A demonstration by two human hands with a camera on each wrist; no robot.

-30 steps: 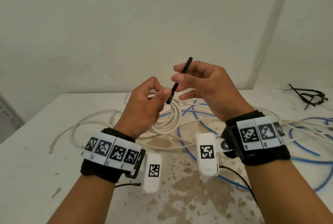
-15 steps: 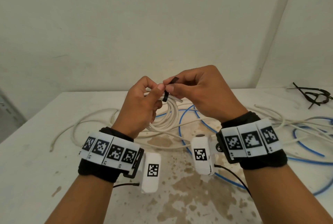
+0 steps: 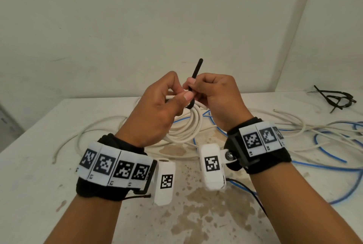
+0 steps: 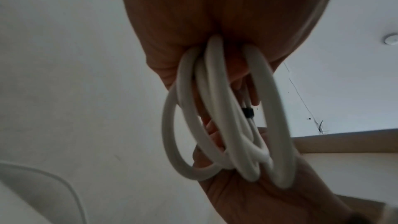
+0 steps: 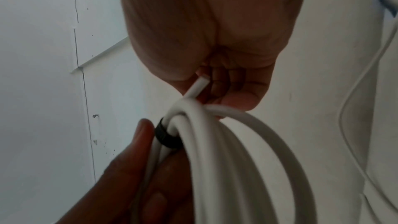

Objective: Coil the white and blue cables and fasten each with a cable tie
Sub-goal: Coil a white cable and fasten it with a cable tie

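Observation:
My left hand [image 3: 181, 95] holds a coil of white cable [image 3: 187, 126] up above the table, thumb pressing on the strands. A black cable tie [image 3: 197, 70] loops round the coil's top, its tail pointing up. My right hand [image 3: 193, 85] pinches that tail just above the loop. The right wrist view shows the cable tie's loop [image 5: 167, 136] round a few white strands, left fingers [image 5: 140, 151] beside it and the cable's cut end [image 5: 199, 86] by my right palm. In the left wrist view the coil [image 4: 217, 125] hangs from my left palm. The blue cable [image 3: 324, 151] lies loose on the table at right.
More loose white cable [image 3: 92, 131] sprawls over the stained white table [image 3: 39, 175], tangled with the blue one at right. Spare black cable ties [image 3: 335, 99] lie at the far right corner. Walls close off the back and right.
A second ago my right hand held the tie free above the coil. It then wrapped the tie round the strands, and now the tail sticks up again, pulled above the loop.

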